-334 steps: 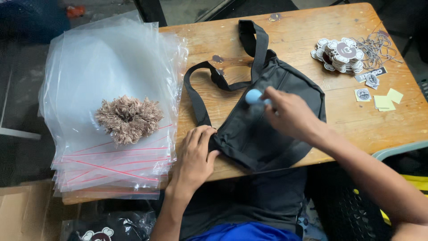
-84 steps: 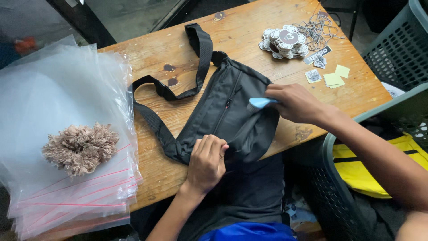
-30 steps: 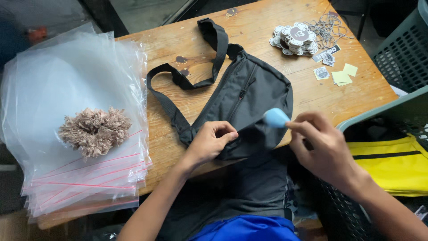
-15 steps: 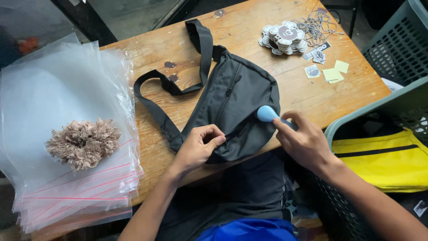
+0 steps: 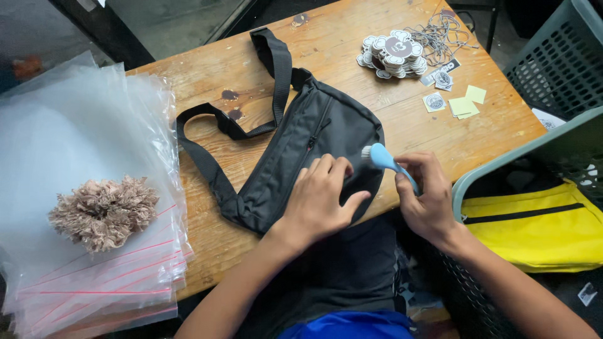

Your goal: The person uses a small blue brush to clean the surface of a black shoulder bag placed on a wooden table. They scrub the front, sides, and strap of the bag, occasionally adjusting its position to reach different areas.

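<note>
From the head camera, a black waist bag [image 5: 308, 160] lies flat on the wooden table [image 5: 352, 56], its long axis running diagonally from the near left corner up toward the far right. Its strap [image 5: 213, 135] loops out to the left and toward the far edge, and the zipper follows the same diagonal along the bag's upper face.

The left hand [image 5: 323, 201] rests palm down on the near right part of the bag, fingers spread and lightly curled, pressing the fabric rather than gripping anything. The right hand [image 5: 427, 198] is closed around the handle of a small light blue brush [image 5: 386, 162]. The brush points up and left, its bristled head touching the bag's right edge, just beside the left hand's fingertips.

A stack of clear plastic bags [image 5: 88, 188] lies at the left with a tuft of brown shredded paper [image 5: 103, 210] on top. Round tags [image 5: 392, 53] and yellow slips [image 5: 465, 103] sit at the far right. A grey crate [image 5: 502, 166] beside the table holds a yellow bag [image 5: 534, 226].
</note>
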